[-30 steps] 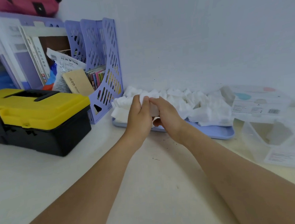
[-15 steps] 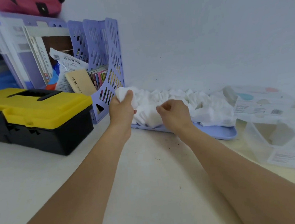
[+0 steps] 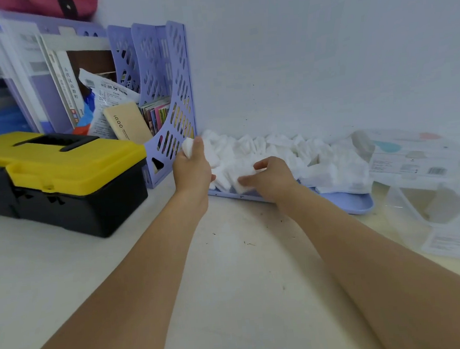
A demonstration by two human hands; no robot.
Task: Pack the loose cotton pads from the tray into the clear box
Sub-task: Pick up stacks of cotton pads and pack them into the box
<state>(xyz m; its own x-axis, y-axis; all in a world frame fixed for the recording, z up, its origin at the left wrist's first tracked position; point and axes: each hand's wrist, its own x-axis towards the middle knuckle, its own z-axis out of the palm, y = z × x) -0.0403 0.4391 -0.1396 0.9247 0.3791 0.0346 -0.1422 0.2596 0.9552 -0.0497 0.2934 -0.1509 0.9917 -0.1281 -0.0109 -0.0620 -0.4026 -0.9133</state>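
Toolbox (image 3: 55,177) left of tray (image 3: 344,202)

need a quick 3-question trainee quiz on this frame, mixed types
1. True or false: the left hand holds cotton pads.
2. The clear box sits where relative to the tray? A) to its left B) to its right C) on top of it
3. Fill in: the right hand has its grip on pads at the tray's ____ edge.

Key: 1 true; 2 B; 3 near (front).
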